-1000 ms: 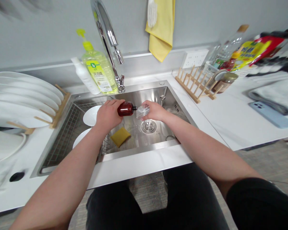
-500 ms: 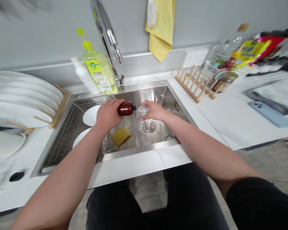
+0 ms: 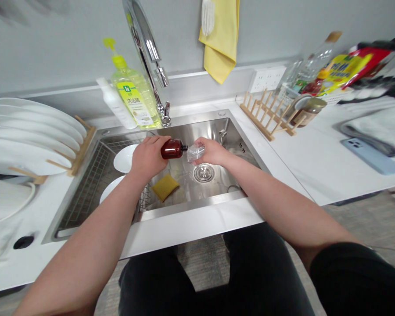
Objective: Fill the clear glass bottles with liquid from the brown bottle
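Over the steel sink [image 3: 213, 199], my left hand [image 3: 149, 154] is closed around a dark red-brown bottle [image 3: 172, 149]. The bottle lies on its side in the air, its black neck pointing right. My right hand [image 3: 212, 151] is closed on a small clear cup [image 3: 195, 152], tilted with its mouth toward the bottle's neck. Whether any liquid passes between them I cannot make out. Below the hands are the round drain [image 3: 204, 174] and a yellow sponge [image 3: 165, 188] on the sink floor.
White bowls [image 3: 123, 159] sit in the wire basket [image 3: 85, 193] at left. Plates [image 3: 29, 136] stand in a rack farther left. A chrome faucet [image 3: 148, 48] and dish soap bottle [image 3: 133, 94] rise behind. On the right are a wooden rack [image 3: 266, 114] and a phone [image 3: 371, 156].
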Demonstrator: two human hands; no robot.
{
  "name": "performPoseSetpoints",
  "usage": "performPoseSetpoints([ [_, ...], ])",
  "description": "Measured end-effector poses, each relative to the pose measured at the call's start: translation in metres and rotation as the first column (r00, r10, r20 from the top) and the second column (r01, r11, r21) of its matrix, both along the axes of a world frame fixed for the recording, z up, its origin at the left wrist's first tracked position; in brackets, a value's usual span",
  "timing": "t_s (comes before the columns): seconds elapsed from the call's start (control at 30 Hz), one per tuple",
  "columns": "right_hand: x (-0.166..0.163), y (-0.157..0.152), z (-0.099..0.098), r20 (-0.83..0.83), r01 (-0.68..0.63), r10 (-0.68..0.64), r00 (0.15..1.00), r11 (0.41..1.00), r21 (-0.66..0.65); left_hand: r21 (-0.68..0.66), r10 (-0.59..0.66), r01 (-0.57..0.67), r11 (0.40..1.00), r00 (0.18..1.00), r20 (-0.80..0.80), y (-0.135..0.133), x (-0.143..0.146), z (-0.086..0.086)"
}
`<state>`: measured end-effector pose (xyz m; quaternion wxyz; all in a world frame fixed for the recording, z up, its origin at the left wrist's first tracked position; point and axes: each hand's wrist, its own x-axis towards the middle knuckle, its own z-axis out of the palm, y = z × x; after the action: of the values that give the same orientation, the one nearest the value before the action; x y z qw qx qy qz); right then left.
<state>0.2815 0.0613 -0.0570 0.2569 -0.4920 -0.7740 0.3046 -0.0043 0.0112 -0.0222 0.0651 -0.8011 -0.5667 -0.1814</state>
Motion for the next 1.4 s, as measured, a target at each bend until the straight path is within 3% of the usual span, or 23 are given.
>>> performPoseSetpoints([
  [1.4, -0.0004, -0.0016, 0.0027, 0.022, 0.006, -0.006, 1.000, 1.000, 0.003, -0.025, 0.004, -0.003, 1.000, 1.000, 0.011, -0.0010, 0.0017, 0.0026],
])
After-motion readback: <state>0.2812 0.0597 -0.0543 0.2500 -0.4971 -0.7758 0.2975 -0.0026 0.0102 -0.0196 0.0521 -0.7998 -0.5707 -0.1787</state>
